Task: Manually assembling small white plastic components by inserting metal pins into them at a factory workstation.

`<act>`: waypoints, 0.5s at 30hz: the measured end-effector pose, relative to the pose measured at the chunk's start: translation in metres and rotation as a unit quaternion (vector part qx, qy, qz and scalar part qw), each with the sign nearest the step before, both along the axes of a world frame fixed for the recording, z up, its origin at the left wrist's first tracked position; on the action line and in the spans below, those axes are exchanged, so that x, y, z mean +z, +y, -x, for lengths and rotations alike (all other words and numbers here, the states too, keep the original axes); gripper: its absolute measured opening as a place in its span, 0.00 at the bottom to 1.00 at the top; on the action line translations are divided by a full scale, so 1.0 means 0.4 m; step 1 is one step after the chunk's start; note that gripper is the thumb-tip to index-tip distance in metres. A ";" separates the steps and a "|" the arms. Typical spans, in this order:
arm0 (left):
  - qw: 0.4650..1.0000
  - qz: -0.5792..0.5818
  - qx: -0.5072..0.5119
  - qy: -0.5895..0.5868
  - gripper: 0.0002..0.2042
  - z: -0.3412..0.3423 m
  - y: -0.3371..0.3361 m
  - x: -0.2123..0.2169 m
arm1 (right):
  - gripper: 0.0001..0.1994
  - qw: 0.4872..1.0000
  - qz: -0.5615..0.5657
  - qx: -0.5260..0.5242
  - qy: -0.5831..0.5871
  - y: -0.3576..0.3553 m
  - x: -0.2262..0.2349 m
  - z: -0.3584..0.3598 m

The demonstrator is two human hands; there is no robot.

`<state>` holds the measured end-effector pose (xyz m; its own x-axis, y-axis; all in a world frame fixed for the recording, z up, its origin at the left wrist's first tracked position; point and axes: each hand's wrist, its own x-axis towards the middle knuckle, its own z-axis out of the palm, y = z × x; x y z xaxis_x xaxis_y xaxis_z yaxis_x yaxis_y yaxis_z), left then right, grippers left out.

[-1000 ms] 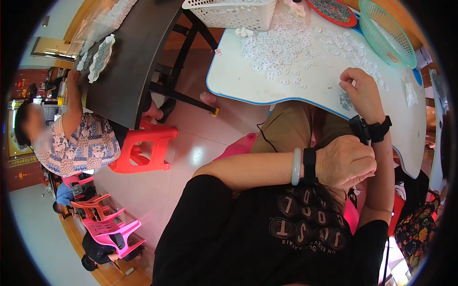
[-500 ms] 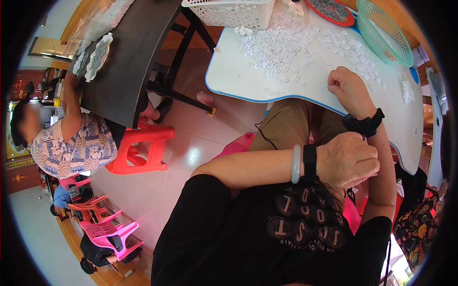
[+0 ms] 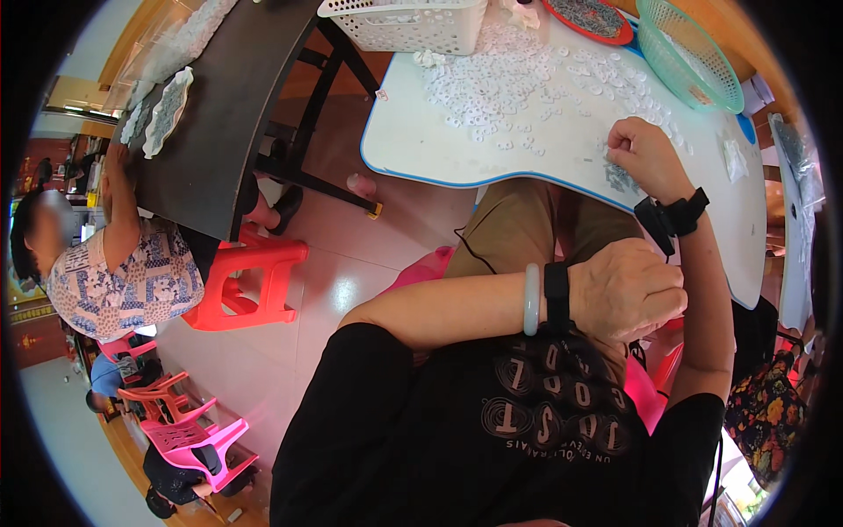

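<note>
My right hand (image 3: 648, 158) is over the near right part of the white table (image 3: 421, 132), its fingers curled together. Small grey pieces (image 3: 620, 178) lie in a little heap just below its fingertips; whether any are still inside the fingers is hidden. Closer to my body, my left hand (image 3: 625, 290) is closed in a fist above my lap, off the table, and what it may hold cannot be seen. Many small white plastic pieces (image 3: 492, 88) are spread across the table's far side, beyond my right hand.
At the table's far edge stand a white perforated basket (image 3: 404, 31), a red tray (image 3: 619, 33) of grey pieces and a green mesh basket (image 3: 689, 57). A crumpled clear bag (image 3: 734, 161) lies at right. A person (image 3: 132, 263) works at a dark table (image 3: 228, 114) beside a red stool (image 3: 255, 281).
Small grey pieces now show on the table under my right hand, where none were visible before. Its fingers have loosened slightly from a tighter fist. My left hand stays closed.
</note>
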<state>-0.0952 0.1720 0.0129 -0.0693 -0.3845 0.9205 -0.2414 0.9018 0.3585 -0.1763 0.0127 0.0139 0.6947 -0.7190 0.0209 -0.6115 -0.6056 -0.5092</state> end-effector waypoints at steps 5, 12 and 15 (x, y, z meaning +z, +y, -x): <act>1.000 0.005 0.010 0.000 0.09 0.000 0.000 0.001 | 0.05 1.000 0.021 0.007 -0.005 0.000 -0.006 -0.003; 1.000 0.012 0.023 0.002 0.09 0.003 -0.001 0.002 | 0.05 1.000 0.020 0.014 0.002 0.010 0.001 -0.008; 1.000 0.011 0.019 -0.013 0.09 -0.002 0.000 0.004 | 0.05 0.999 0.029 0.016 0.004 0.016 0.002 -0.014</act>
